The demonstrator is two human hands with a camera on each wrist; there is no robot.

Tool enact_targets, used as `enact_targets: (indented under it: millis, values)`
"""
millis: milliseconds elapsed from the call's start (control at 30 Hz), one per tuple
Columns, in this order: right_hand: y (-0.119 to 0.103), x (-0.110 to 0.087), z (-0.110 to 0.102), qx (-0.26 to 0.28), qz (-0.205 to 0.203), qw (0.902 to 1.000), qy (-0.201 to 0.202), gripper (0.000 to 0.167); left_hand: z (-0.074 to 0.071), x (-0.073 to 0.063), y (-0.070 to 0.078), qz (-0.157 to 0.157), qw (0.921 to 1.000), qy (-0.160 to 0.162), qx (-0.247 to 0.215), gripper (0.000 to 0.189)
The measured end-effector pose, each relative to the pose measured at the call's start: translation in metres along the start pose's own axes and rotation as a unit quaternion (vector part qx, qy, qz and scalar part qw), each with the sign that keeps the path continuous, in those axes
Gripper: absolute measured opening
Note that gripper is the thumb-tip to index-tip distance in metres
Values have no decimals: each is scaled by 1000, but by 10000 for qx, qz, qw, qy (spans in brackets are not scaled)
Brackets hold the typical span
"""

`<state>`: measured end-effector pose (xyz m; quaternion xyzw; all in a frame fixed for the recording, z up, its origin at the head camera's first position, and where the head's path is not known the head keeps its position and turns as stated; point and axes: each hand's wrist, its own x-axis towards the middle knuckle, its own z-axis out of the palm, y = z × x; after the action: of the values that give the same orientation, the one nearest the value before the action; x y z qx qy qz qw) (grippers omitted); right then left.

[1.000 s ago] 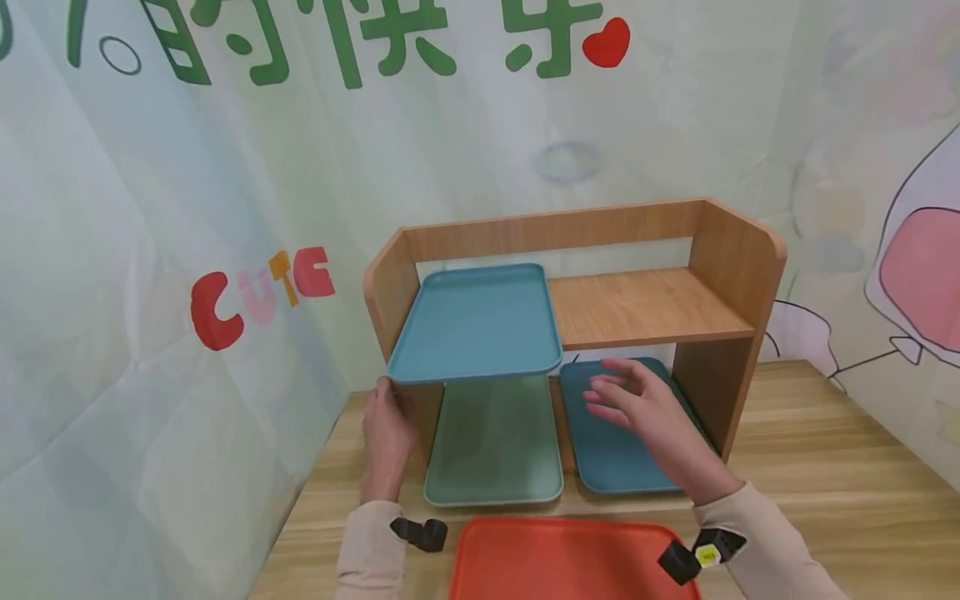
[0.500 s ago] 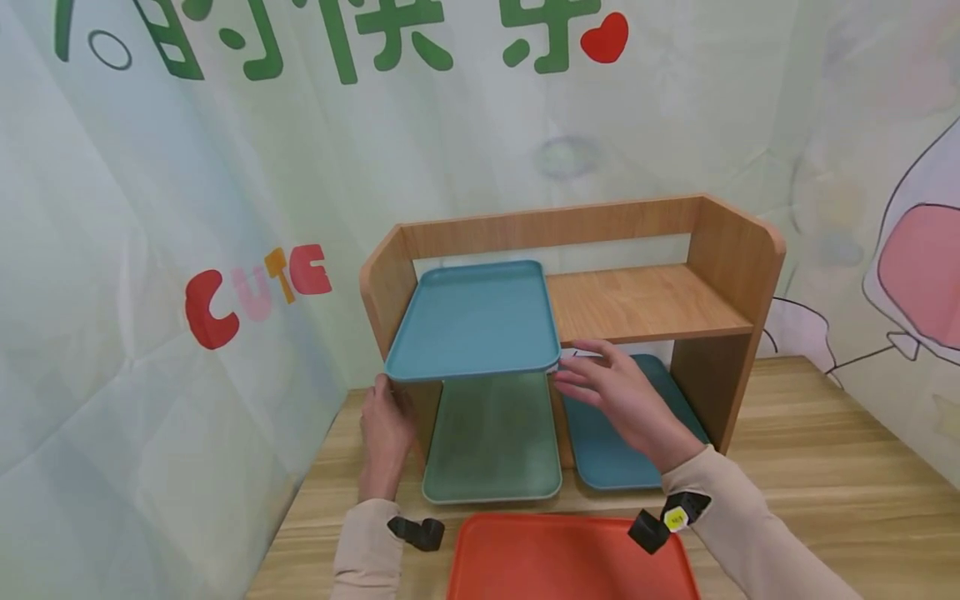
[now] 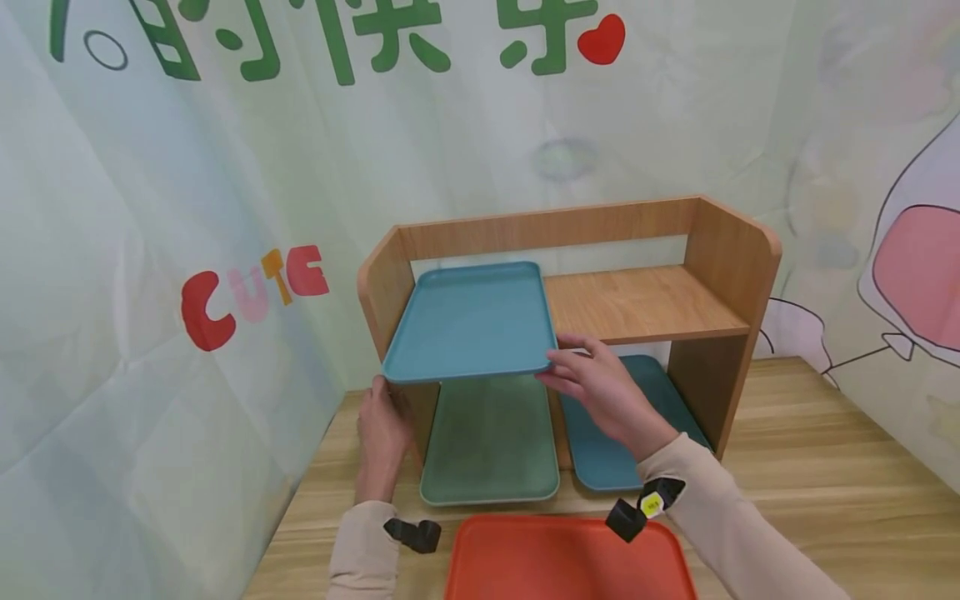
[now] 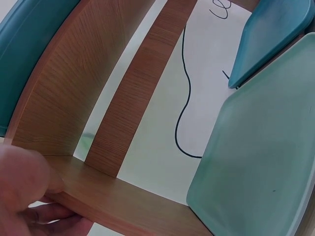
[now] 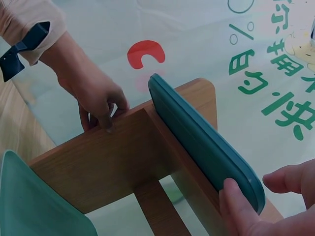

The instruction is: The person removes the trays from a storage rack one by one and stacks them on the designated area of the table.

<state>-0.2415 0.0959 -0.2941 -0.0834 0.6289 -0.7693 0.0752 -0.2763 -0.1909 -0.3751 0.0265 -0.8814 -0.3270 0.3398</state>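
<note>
A small wooden desktop shelf stands on the table. In the head view a blue tray lies on its upper board at the left, its front end jutting over the edge. My left hand grips the front edge of the shelf's left side panel; fingers curl round it in the right wrist view. My right hand is at the tray's front right corner. In the right wrist view its fingers touch the tray's underside, while the thumb stands slightly apart above the rim.
Below, a green tray leans in the shelf's left bay, and a darker blue tray in the right bay. A red tray lies on the wooden table in front. A printed cloth hangs behind.
My right hand has moved left from in front of the lower right tray to the upper tray's corner. The left hand stays on the side panel, and the trays keep their places.
</note>
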Motion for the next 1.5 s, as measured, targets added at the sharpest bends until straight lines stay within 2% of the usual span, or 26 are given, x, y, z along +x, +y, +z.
enact_targets:
  millis: [200, 367, 600, 867, 1033, 1200, 1367, 1500]
  values:
    - [2, 2, 7, 175, -75, 9998, 12, 56, 0, -2, -1, 117, 9997, 204, 8, 8]
    - [1, 3, 10, 269, -49, 9995, 168, 54, -1, -1, 0, 61, 9999, 144, -7, 9]
    - [3, 2, 11, 565, -2, 9980, 292, 55, -1, -1, -1, 151, 9998, 140, 10, 11]
    - [5, -6, 8, 881, 27, 9956, 302, 56, 1, -3, -4, 520, 9970, 571, -1, 4]
    - [4, -14, 4, 1072, 12, 9937, 332, 55, 2, -2, -4, 723, 9955, 603, 63, 4]
    - [1, -22, -2, 1305, 72, 9911, 271, 54, 2, -2, -4, 717, 9950, 684, 101, 4]
    - [-1, -34, -12, 1337, 16, 9909, 142, 53, 2, -2, -4, 614, 9968, 496, 109, 4]
    - [-3, -41, -19, 1208, -98, 9926, 51, 53, -1, -1, -2, 229, 9997, 50, 94, 8]
